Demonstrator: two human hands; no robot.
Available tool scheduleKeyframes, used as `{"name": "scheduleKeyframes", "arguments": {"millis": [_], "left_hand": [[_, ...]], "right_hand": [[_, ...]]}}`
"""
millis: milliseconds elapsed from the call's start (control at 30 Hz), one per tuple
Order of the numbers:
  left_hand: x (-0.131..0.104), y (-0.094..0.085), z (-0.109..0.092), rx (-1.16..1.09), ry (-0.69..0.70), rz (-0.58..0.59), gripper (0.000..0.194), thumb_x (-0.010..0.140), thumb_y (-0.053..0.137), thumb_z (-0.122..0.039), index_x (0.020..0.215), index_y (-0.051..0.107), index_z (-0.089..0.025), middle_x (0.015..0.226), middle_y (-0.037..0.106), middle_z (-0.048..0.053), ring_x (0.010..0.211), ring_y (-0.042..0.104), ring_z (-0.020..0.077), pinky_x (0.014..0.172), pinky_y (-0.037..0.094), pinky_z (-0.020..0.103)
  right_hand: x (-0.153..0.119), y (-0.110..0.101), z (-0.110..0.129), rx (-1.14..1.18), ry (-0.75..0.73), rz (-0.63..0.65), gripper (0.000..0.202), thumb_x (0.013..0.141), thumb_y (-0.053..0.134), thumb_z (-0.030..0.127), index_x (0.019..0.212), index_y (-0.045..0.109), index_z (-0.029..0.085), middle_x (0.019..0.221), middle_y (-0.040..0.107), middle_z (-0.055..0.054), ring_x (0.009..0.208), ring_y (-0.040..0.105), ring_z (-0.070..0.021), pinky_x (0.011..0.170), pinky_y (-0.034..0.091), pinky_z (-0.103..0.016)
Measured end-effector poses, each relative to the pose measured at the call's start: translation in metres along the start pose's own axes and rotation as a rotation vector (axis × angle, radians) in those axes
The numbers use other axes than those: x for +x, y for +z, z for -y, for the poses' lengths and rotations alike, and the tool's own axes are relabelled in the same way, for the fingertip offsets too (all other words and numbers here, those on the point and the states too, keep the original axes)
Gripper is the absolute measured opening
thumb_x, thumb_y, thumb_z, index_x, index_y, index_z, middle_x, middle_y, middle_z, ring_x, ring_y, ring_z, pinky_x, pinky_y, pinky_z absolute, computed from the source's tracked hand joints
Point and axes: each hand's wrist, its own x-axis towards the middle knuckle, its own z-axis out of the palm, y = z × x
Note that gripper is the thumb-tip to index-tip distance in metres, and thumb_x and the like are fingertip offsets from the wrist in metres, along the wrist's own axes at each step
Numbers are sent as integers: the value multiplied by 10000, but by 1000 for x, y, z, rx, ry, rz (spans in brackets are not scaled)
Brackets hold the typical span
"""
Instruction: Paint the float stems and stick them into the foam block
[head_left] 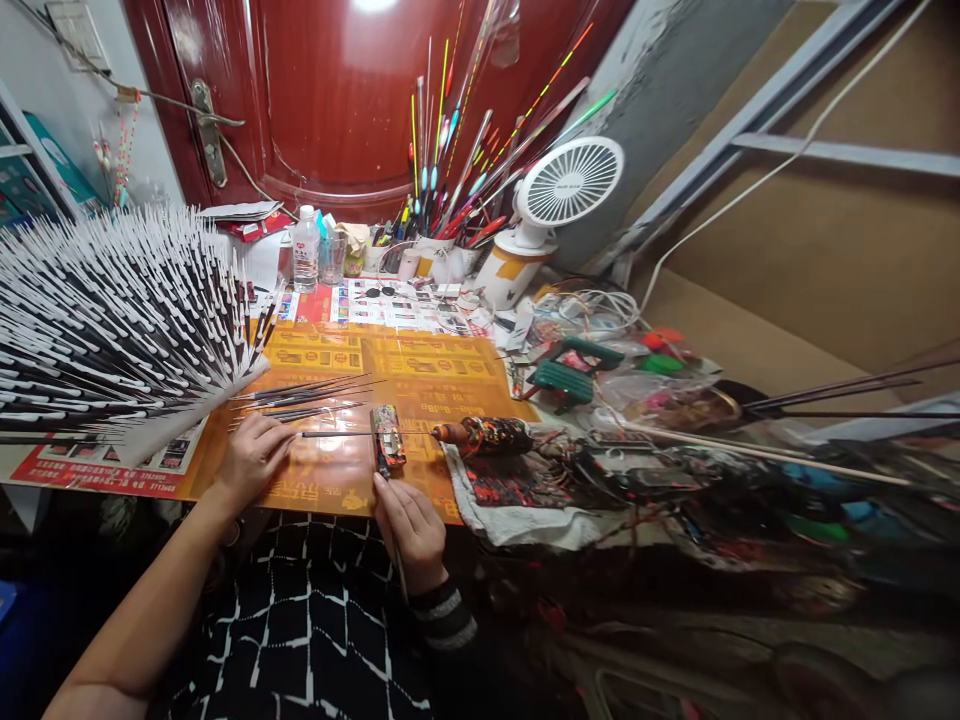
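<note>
My left hand (259, 455) is closed on the dark end of a thin rod (330, 434), which lies level and points right. The rod's thin part passes over a small paint-spattered block (388, 440) and reaches toward the tip of a brown, paint-stained motor tool (487, 437). Just below the block, my right hand (411, 530) has its fingers closed on a thin dark cord at the block's lower end. Behind my left hand, several thin dark rods (311, 397) lie on the orange mat (337, 480).
A foam block (161, 425) full of white-tipped sticks fills the left. At the back stand a bottle (305, 250), a glass (332, 258), cups of colourful rods and a white fan (570, 182). A stained cloth (517, 525) and cluttered tools lie at right.
</note>
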Motion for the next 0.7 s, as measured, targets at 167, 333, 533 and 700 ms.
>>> {"name": "scheduleKeyframes", "arguments": {"millis": [167, 333, 533, 700], "left_hand": [[1, -1, -1, 4, -3, 0, 131, 992, 577, -207, 1013, 706, -187, 892, 689, 46, 842, 563, 179, 778, 494, 312], [1, -1, 1, 5, 7, -4, 138, 994, 577, -211, 1038, 707, -199, 892, 696, 40, 845, 575, 177, 786, 501, 317], [1, -1, 1, 4, 4, -9, 134, 992, 580, -210, 1026, 709, -194, 896, 702, 43, 848, 580, 178, 780, 511, 321], [2, -1, 1, -4, -18, -12, 164, 1001, 564, -244, 1017, 721, -203, 889, 707, 45, 835, 593, 178, 777, 520, 328]], "right_hand": [[5, -2, 2, -14, 4, -7, 631, 921, 616, 50, 1520, 450, 156, 1082, 749, -115, 975, 703, -207, 870, 603, -348], [7, -4, 3, -13, -4, -3, 658, 911, 626, 50, 1532, 427, 139, 1079, 747, -125, 972, 704, -214, 865, 607, -350], [4, -4, 2, 0, -9, -10, 663, 906, 635, 46, 1528, 440, 168, 1042, 755, -106, 948, 712, -201, 849, 611, -335], [4, -5, 2, 5, -18, -2, 627, 922, 619, 62, 1517, 460, 183, 1062, 757, -102, 968, 713, -194, 867, 605, -324]]}}
